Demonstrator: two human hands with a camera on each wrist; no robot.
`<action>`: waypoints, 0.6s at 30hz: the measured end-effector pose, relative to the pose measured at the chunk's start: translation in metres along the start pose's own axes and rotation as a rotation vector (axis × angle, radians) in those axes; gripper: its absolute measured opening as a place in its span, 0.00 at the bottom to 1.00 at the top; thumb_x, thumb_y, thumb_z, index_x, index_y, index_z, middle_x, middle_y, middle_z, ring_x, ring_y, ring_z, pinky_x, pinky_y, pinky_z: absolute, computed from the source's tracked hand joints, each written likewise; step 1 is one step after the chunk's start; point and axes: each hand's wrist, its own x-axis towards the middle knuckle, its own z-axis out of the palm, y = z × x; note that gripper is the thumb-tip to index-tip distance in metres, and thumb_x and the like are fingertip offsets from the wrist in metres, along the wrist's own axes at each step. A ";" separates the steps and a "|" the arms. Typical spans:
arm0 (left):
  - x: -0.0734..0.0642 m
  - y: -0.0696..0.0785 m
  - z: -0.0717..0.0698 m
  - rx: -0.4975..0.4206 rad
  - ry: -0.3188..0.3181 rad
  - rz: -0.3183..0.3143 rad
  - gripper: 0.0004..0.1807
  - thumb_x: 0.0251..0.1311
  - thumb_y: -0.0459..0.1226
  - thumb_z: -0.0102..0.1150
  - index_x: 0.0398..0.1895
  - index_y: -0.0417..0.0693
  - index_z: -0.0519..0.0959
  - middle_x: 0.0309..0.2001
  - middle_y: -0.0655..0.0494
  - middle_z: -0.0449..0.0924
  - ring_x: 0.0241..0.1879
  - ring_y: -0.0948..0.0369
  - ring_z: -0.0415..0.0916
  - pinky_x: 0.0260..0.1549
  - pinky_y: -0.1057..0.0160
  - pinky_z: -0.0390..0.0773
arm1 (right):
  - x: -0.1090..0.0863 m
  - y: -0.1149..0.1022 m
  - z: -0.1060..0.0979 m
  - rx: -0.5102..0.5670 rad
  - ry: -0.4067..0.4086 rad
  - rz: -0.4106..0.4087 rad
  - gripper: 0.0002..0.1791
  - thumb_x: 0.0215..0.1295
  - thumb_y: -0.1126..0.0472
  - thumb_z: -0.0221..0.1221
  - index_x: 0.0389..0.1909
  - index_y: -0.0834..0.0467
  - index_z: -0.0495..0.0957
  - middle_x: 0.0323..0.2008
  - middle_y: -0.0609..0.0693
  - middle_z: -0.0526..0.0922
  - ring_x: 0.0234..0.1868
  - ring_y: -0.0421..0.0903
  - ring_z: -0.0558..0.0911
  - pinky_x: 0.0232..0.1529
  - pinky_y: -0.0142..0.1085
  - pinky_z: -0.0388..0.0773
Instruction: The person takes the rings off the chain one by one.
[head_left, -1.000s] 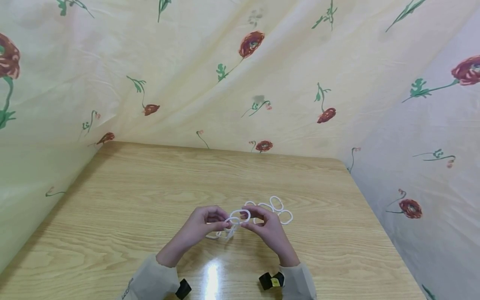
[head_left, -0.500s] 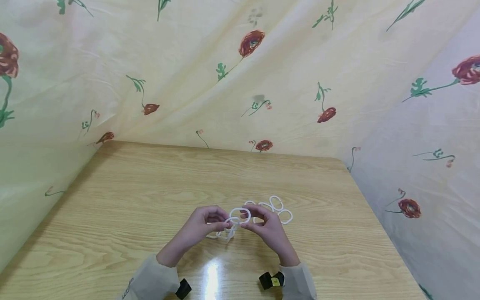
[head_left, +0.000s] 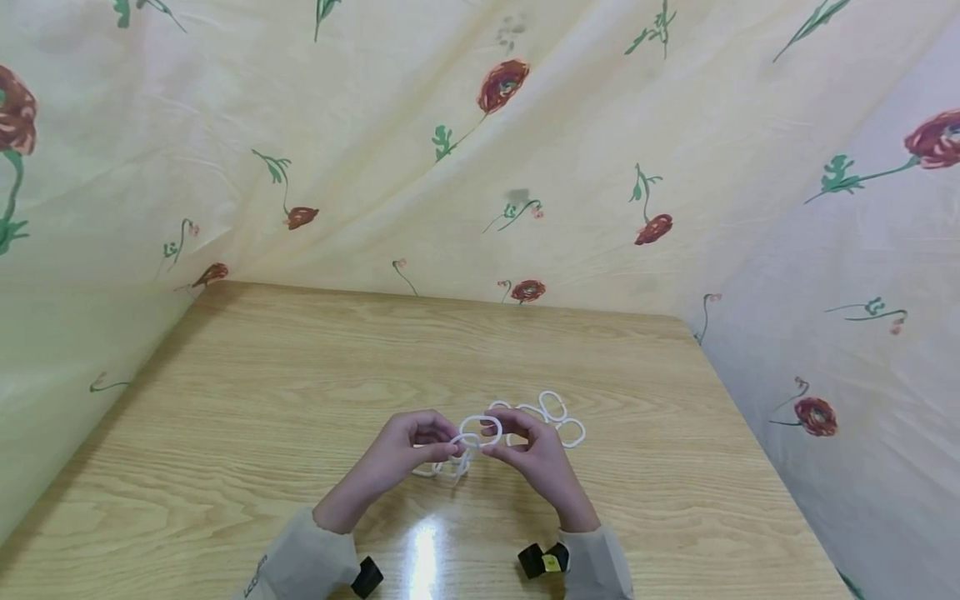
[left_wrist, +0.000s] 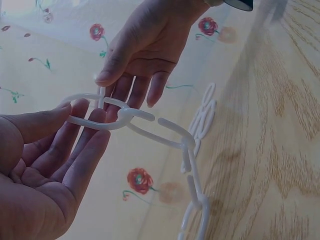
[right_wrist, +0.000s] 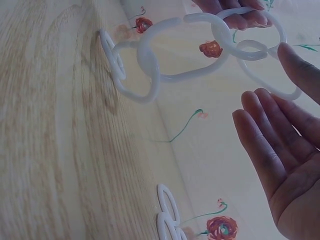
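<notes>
My left hand (head_left: 416, 442) pinches a white plastic chain link (left_wrist: 90, 123) between thumb and fingers. Opposite it, my right hand (head_left: 536, 446) holds another white link (head_left: 480, 417) by its far side, thumb below and fingers above. The two links overlap between the hands and look hooked together. From the left hand's link hangs a third link (left_wrist: 155, 138), with a narrow gap in its side. More joined links (left_wrist: 195, 215) trail down from it to the wooden table. Part of the right hand's link is hidden behind fingers in the left wrist view.
Behind the right hand, several white links (head_left: 552, 406) lie on the wooden table (head_left: 315, 358). A flowered cloth (head_left: 360, 167) rises along the back and both sides of the table. Black devices (head_left: 542, 562) are strapped at the sleeve cuffs.
The hanging links below the hands have swung slightly, and the right hand's link has tilted up a little. Both hands keep their hold and stay almost still.
</notes>
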 end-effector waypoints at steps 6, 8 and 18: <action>0.000 0.000 0.000 0.001 -0.007 0.011 0.13 0.61 0.35 0.63 0.43 0.33 0.79 0.38 0.43 0.84 0.40 0.51 0.83 0.39 0.58 0.85 | 0.000 -0.002 0.000 0.000 0.004 0.018 0.25 0.56 0.64 0.68 0.55 0.64 0.77 0.47 0.63 0.83 0.44 0.29 0.81 0.39 0.30 0.85; 0.000 -0.001 -0.001 0.006 -0.005 0.010 0.12 0.61 0.35 0.63 0.43 0.34 0.79 0.38 0.43 0.84 0.39 0.54 0.83 0.39 0.56 0.85 | 0.000 -0.001 0.000 -0.003 0.004 0.029 0.24 0.56 0.63 0.69 0.54 0.63 0.78 0.47 0.62 0.83 0.44 0.29 0.81 0.39 0.30 0.85; -0.001 -0.001 -0.001 0.009 -0.003 0.020 0.13 0.60 0.35 0.63 0.43 0.34 0.79 0.37 0.43 0.83 0.38 0.58 0.83 0.38 0.57 0.85 | 0.002 0.000 0.001 -0.016 -0.004 0.095 0.22 0.57 0.61 0.68 0.53 0.61 0.79 0.46 0.61 0.84 0.44 0.32 0.81 0.40 0.28 0.83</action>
